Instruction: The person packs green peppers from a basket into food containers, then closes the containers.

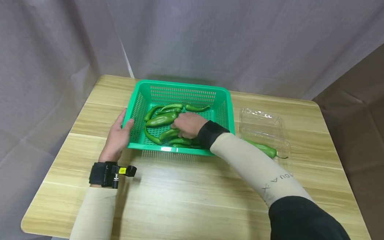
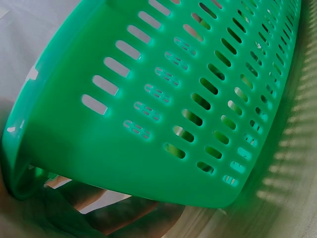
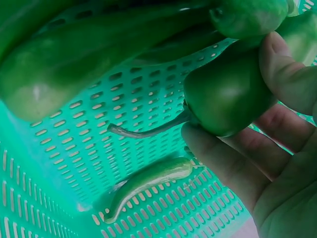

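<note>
Black sleeve (image 1: pixel 310 230), left grip (image 1: pixel 116 139) on basket edge (image 1: pixel 150 147), tabletop (image 1: pixel 180 196) room in front

basket (image 1: pixel 150 147) common to all: head high, downward; left wrist close, outside; right close, inward

Basket (image 1: pixel 184 85): smooth green plastic with a glossy rim, its walls pierced by slots; peppers (image 1: pixel 161 119): smooth, glossy skin, with a duller stem (image 3: pixel 148 132); container (image 1: pixel 261 125): thin, clear plastic with bright reflections; table (image 1: pixel 180 196): smooth, wood-grained top with a soft sheen; curtain (image 1: pixel 217 33): matt grey cloth, lightly creased; pale sleeves (image 1: pixel 95 215) and dark sleeve (image 1: pixel 301 222): matt cloth
</note>
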Available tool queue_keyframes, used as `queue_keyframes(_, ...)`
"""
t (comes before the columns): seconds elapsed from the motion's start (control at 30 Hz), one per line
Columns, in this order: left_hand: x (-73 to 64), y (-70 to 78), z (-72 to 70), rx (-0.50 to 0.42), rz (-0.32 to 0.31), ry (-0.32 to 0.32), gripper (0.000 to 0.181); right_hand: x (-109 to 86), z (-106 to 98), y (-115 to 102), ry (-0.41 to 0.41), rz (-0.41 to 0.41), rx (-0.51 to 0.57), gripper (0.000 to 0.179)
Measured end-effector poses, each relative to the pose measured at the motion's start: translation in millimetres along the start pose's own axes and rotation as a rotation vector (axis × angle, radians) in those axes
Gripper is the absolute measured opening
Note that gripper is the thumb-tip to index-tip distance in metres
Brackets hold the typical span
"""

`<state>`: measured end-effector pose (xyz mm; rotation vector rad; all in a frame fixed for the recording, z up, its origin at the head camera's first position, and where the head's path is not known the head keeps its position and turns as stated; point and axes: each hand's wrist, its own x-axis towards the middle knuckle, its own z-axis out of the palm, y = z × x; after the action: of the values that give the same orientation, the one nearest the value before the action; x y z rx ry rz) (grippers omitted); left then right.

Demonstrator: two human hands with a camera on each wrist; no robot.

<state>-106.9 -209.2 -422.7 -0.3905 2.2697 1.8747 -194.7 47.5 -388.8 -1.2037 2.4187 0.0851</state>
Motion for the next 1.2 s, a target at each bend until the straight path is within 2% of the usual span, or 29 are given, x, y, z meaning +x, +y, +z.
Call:
queue_keyframes(0.2,-0.8,-0.1,-0.2,0.003,0.005,-0.003,0.064,-2.1,-3.5,-1.4,0.025,-0.014,-0.035,0.052)
queue_keyframes(0.5,0.2,0.2,0.7,0.004,0.009,-0.001,0.064,-7.5,-11.9,-3.1,0.055,-0.016,-0.022,0.051)
queue_keyframes(0.97,-1.8,1.9,1.1,0.009,0.0,0.001,0.063,-15.1,-32.4,-6.3,0.047,0.009,0.011,0.052)
queue_keyframes(1.2,-2.0,2.8,1.7,0.011,0.006,0.003,0.063,-23.6,-46.3,-10.7,0.064,-0.002,-0.042,0.05)
